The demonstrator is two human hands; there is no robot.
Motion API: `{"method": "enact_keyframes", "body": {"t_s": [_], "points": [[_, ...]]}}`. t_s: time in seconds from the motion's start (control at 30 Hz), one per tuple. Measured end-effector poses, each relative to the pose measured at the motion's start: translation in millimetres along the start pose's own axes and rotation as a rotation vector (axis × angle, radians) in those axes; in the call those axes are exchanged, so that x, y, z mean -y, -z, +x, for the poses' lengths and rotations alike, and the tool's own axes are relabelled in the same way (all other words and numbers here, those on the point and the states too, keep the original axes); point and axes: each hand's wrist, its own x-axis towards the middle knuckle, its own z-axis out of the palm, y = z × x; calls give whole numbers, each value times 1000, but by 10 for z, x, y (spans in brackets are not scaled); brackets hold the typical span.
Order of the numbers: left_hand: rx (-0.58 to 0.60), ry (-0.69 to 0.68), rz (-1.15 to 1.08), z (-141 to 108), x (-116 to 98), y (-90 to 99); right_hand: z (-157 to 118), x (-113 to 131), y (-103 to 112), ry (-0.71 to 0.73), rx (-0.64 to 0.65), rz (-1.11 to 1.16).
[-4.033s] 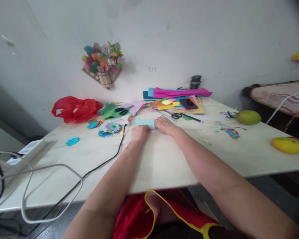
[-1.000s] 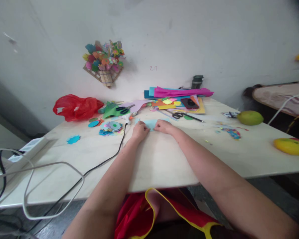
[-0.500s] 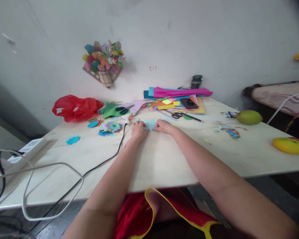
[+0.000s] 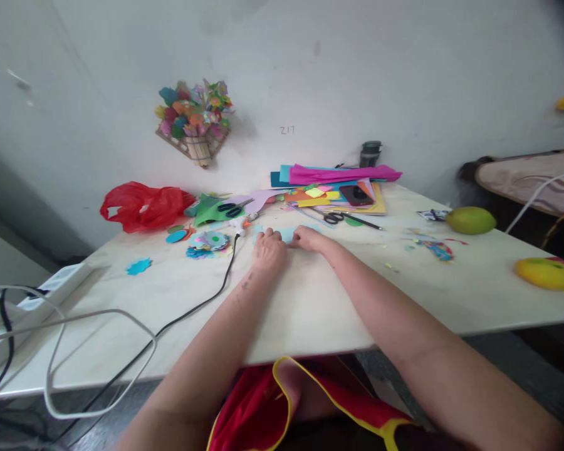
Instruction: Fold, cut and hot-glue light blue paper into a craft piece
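Observation:
A light blue sheet of paper (image 4: 286,233) lies on the table, largely covered by my hands. My left hand (image 4: 269,250) rests over its near left part, fingers curled down and pressed on the sheet. Close beside it, my right hand (image 4: 307,239) pinches the near edge of the paper, with thumb and fingers together. Just beyond the left hand is a glue gun (image 4: 247,220) with a black cord. Left of that cord lies a stack of paper flowers (image 4: 209,243), with a single blue paper flower (image 4: 139,266) farther left.
Scissors (image 4: 333,217) and a black pencil (image 4: 363,221) lie behind my right hand, near stacked coloured paper (image 4: 310,202) and a phone (image 4: 357,195). A red bag (image 4: 145,207) sits at the back left. Loose cables (image 4: 155,341) cross the left side. Two mangoes (image 4: 470,220) lie right.
My left hand has slid right and a little nearer along the sheet, closer to my right hand. The right hand has barely moved.

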Motion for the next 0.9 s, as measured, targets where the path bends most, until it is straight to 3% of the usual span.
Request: {"method": "enact_keyframes", "body": {"t_s": [0.2, 0.43, 0.63, 0.8, 0.9], "points": [[113, 46, 49, -66, -150, 19, -35, 12, 8, 19, -6, -25], [105, 130, -39, 44, -237, -178, 15, -26, 24, -34, -135, -93], [98, 153, -120, 65, -242, -194, 45, -87, -2, 20, -207, -82], [117, 189, -155, 34, -216, -160, 81, 48, -76, 126, -444, 186], [142, 221, -192, 45, -174, -160, 103, 155, -157, 88, -388, 418]]}}
